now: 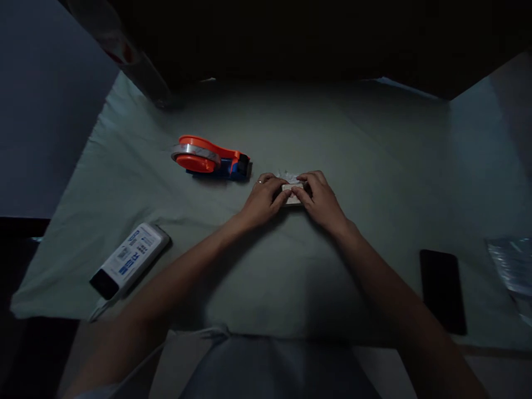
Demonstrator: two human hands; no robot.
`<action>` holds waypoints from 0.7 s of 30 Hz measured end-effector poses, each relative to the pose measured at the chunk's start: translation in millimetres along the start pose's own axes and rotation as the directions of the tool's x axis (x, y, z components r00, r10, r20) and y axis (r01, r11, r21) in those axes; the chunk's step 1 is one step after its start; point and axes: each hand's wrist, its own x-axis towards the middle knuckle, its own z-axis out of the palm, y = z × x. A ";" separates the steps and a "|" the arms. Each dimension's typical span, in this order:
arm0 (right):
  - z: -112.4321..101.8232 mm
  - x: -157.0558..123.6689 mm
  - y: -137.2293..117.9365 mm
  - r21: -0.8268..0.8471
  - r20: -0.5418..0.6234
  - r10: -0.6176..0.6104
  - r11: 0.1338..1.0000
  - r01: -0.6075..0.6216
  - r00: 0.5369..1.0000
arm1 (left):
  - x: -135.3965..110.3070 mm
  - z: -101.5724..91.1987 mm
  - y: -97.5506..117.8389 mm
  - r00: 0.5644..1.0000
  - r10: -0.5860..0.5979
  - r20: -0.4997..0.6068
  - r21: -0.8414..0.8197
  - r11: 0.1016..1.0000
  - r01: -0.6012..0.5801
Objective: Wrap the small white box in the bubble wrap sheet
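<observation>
Both my hands meet at the middle of a green cloth-covered table (291, 127). My left hand (264, 200) and my right hand (320, 199) press their fingertips together on a small pale flat packet (292, 191) that lies on the cloth. Crinkled clear wrapping shows at the packet's far edge. Most of the packet is hidden under my fingers. A ring is on my left hand.
An orange tape dispenser (208, 158) with a roll of clear tape lies left of my hands. A white box with blue print (131, 259) lies at the front left. A black phone (443, 291) rests at the right, with shiny plastic film (511, 266) beyond it.
</observation>
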 end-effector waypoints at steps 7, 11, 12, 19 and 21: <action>1.6 -11.7 0.3 -0.054 0.025 -0.232 0.971 0.234 0.972 | 13.5 2.9 -11.5 0.998 -0.070 0.004 0.082 0.994 0.069; -2.0 -2.6 8.5 -0.017 0.079 -0.201 0.979 0.203 0.976 | 7.0 3.1 -7.8 0.996 -0.076 -0.047 -0.027 0.997 0.075; -2.6 -0.2 9.6 0.005 0.082 -0.196 0.981 0.196 0.977 | 4.0 2.4 -6.0 0.996 -0.064 -0.058 -0.058 0.996 0.061; -8.9 -22.5 2.5 0.100 0.053 -0.219 0.972 0.213 0.974 | -24.5 -6.3 9.7 1.000 0.025 0.011 -0.059 0.998 -0.024; -10.7 -38.2 -0.3 0.123 0.059 -0.204 0.973 0.196 0.977 | -33.5 -7.7 14.1 0.997 0.070 0.044 -0.058 0.996 -0.068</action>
